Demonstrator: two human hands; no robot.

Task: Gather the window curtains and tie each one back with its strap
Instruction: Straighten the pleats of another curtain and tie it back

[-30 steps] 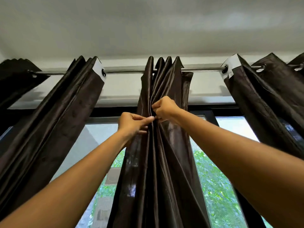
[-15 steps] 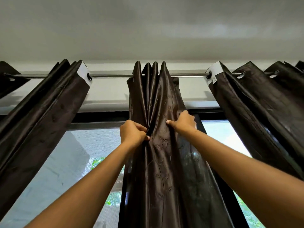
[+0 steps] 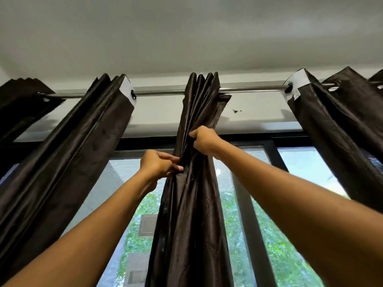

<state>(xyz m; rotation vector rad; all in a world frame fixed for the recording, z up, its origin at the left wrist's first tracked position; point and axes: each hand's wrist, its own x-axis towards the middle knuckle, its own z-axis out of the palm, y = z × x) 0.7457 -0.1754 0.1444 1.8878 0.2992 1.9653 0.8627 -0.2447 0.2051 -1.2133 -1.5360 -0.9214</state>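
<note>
While fingers [image 3: 173, 162] of the left hand [image 3: 158, 164] curl and pinch a fold of the middle curtain [image 3: 192, 204], the right hand [image 3: 204, 140], slightly higher, clenches the bunched pleats from the other side. Both bare arms reach up from the lower corners. That dark, glossy curtain hangs gathered at the middle of the metal rod [image 3: 159, 92], covering part of the window [image 3: 238, 214] behind it. Other gathered curtains hang near the rod's ends, the left curtain [image 3: 68, 162] and the right curtain [image 3: 339, 129], well apart from it. Green foliage shows through the glass under a white ceiling [image 3: 186, 34].
</note>
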